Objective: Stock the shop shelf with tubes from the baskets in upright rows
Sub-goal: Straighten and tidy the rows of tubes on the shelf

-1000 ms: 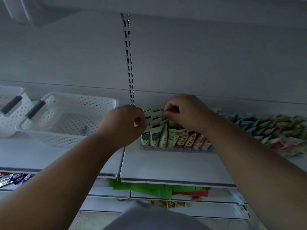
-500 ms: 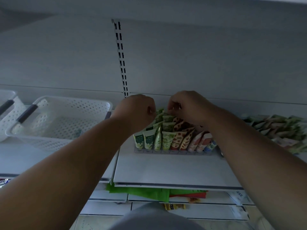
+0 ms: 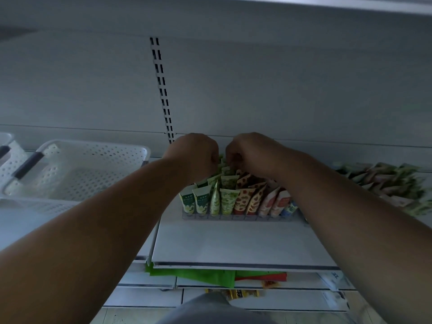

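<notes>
your left hand (image 3: 195, 155) and right hand (image 3: 251, 153) are both up at the back of the white shelf (image 3: 233, 239), knuckles toward you, fingers curled in over the rear of the tube rows (image 3: 233, 197). the two hands sit just beside each other, with a green tube top showing in the gap between them. your fingertips are hidden behind the knuckles, so you cannot tell whether either hand is pinching a tube or only clenched above them. the tubes stand upright in rows inside a clear rack (image 3: 236, 217) at the middle of the shelf. a white basket (image 3: 93, 160) sits on the shelf to the left, well apart from the rows. a loose pile of tubes (image 3: 392, 183) lies to the right.
</notes>
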Available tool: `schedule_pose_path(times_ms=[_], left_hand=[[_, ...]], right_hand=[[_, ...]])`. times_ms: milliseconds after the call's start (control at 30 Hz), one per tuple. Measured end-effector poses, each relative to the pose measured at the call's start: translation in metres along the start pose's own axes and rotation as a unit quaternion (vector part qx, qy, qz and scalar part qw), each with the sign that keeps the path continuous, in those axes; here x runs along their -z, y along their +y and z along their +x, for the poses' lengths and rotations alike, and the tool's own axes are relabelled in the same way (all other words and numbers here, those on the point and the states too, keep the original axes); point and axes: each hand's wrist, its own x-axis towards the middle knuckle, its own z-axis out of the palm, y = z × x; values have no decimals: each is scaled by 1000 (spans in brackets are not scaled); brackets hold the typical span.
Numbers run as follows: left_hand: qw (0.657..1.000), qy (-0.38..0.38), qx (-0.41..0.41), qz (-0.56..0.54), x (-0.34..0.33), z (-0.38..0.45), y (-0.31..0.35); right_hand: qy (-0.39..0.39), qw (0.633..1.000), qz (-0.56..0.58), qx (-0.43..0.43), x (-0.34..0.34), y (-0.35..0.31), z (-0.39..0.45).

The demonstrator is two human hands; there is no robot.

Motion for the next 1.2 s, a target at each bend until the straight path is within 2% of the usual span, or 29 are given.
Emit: schedule_pose_path(times_ms=[400,533,700,933,1200], left_hand=[[1000,-9,10,-9,3,-4,0],[998,29,-6,-55,7,-16,-2],[999,19,-38,-17,8,-33,-3],[999,-15,-41,30,7,-30,1],[1000,-13,-21,0,7,-32,0]], right_hand=[[16,1000,-3,6,-1,-1,-2],[49,998,29,28,2,-5,-13],[4,998,13,56,-1,-8,-22],[3,998,-5,58,-4,-10,-15],[6,999,7,48,-6,-9,-13]])
